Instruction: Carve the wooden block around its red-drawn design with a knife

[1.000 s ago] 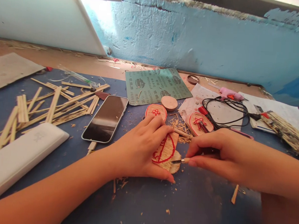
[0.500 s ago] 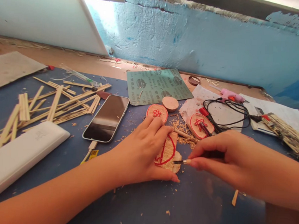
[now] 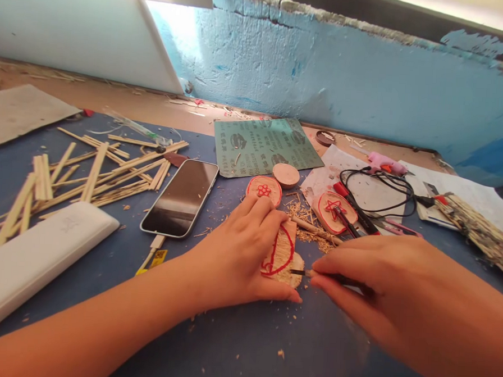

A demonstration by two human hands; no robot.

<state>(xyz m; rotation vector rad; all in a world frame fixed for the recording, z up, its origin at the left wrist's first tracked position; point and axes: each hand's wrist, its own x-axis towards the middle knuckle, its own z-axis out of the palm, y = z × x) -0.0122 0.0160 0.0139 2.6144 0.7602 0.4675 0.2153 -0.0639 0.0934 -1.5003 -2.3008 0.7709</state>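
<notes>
My left hand (image 3: 239, 255) lies curled over a small wooden piece (image 3: 282, 260) marked with red lines, pressing it down on the blue table (image 3: 243, 345). My right hand (image 3: 368, 284) pinches a thin carving tool (image 3: 301, 273) whose tip touches the right edge of that piece. Wood shavings lie around and under the piece. Most of the tool's handle is hidden inside my fingers.
A phone (image 3: 180, 197) lies left of my left hand, a white case (image 3: 32, 261) farther left, and a pile of wooden sticks (image 3: 87, 174) beyond. Behind are sandpaper (image 3: 264, 146), wooden discs with red drawings (image 3: 264, 189) (image 3: 333, 211), a black cable (image 3: 382, 187), a pink glue gun (image 3: 383, 161).
My right hand has dropped lower and flatter toward the table, the tool staying at the piece's right edge. My left hand keeps its hold. The view has shifted slightly.
</notes>
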